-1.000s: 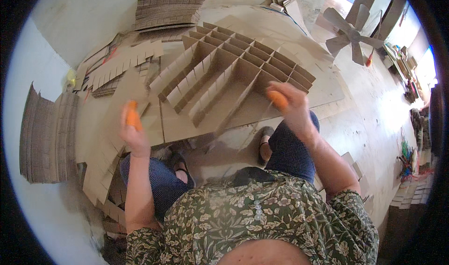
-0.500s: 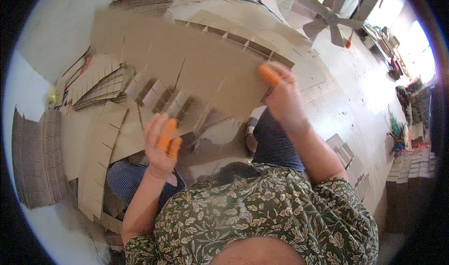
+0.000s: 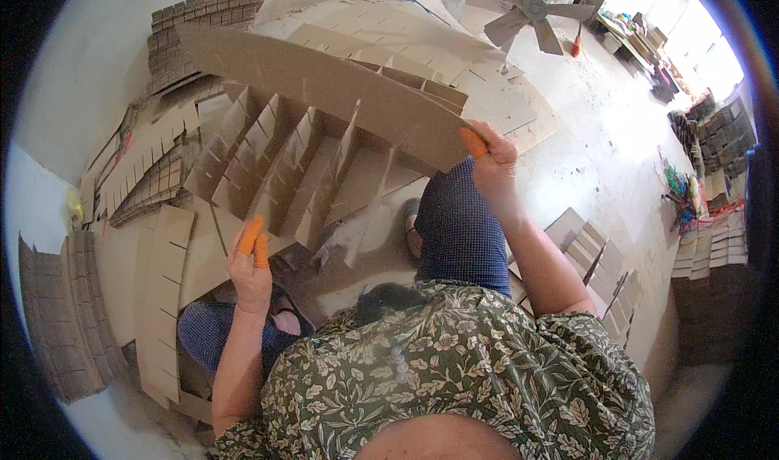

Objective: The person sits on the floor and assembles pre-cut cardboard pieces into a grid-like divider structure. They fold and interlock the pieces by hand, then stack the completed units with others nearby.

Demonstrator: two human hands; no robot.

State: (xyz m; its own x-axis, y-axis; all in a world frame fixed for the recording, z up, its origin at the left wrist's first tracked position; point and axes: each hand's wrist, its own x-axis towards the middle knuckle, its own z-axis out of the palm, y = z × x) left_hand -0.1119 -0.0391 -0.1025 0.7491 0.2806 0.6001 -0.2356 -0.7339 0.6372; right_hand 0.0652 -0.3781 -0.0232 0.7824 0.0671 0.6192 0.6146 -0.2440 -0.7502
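A long brown cardboard strip (image 3: 324,79) runs slantwise in front of me, tipped so its broad face shows. Several shorter slotted cardboard strips (image 3: 284,168) stand crosswise along its near side, forming open compartments. My right hand (image 3: 492,156), with an orange finger cover, pinches the long strip's right end. At the near ends of the crosswise strips is my left hand (image 3: 250,269), two fingers in orange covers. Its fingers are closed at the edge of one crosswise strip; the exact contact is partly hidden.
Slotted cardboard sheets (image 3: 162,298) lie at left, beside stacked brown dividers (image 3: 69,314). Another divider stack (image 3: 203,30) is at the far left wall. A fan (image 3: 534,10) stands at the far right. Loose cardboard pieces (image 3: 596,257) lie beside my right arm.
The long strip has tilted, so its face looks narrower and the crosswise strips below show more fully. My left hand has moved slightly left and down. My right hand still grips the right end.
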